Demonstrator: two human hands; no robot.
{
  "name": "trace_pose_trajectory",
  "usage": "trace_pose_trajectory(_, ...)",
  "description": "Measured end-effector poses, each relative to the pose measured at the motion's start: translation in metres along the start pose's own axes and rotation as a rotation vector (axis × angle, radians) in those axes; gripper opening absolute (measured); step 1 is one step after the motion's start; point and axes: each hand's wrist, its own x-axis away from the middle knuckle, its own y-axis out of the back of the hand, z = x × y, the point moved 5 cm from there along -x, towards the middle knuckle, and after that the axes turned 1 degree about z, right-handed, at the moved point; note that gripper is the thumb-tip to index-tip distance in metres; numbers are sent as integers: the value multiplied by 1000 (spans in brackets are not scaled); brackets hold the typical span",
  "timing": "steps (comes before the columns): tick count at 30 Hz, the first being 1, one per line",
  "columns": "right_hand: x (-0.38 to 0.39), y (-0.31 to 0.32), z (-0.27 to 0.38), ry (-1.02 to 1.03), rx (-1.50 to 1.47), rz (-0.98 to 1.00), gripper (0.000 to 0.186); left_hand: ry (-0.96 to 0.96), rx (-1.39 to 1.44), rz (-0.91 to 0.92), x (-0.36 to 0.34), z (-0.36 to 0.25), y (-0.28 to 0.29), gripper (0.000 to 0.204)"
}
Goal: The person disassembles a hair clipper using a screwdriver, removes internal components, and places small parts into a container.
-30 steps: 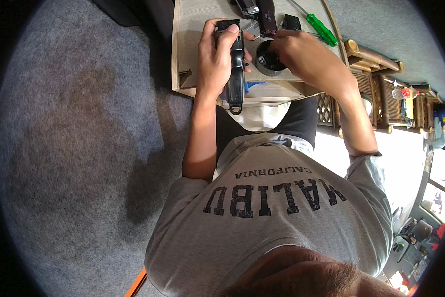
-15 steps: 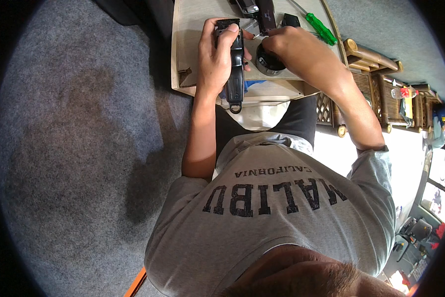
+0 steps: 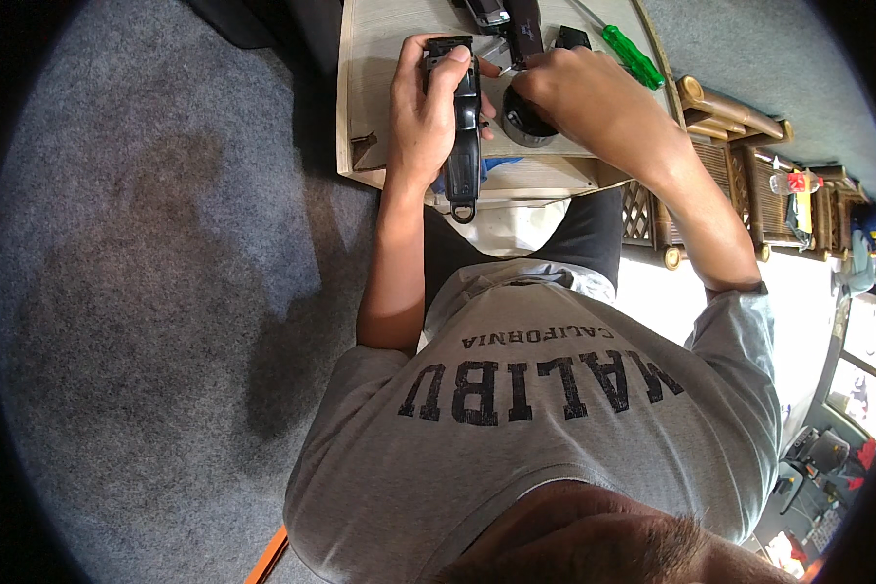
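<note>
My left hand is wrapped round a black hair clipper, thumb on its upper face near the blade end. The clipper points away from me, and the loop at its tail hangs past the table's near edge. Just right of it, a round dark container stands on the table. My right hand reaches over the container's far rim with its fingers curled together. Whatever those fingertips pinch is hidden behind the hand.
A green-handled screwdriver lies at the right of the wooden table. Beyond my hands lie a dark brown clipper body and a small black part. Something blue shows under the tabletop. Bamboo furniture stands to the right.
My right hand has shifted very slightly left at the round container. My left hand and the clipper stay put.
</note>
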Motion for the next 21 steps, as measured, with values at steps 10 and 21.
trace_pose_trajectory(10,-13,1,3,8,117,-5,14,5,4,-24,2,-1,-1,26)
trace_pose_trajectory(21,-19,3,8,47,201,-31,21,13,6,-42,1,0,0,24)
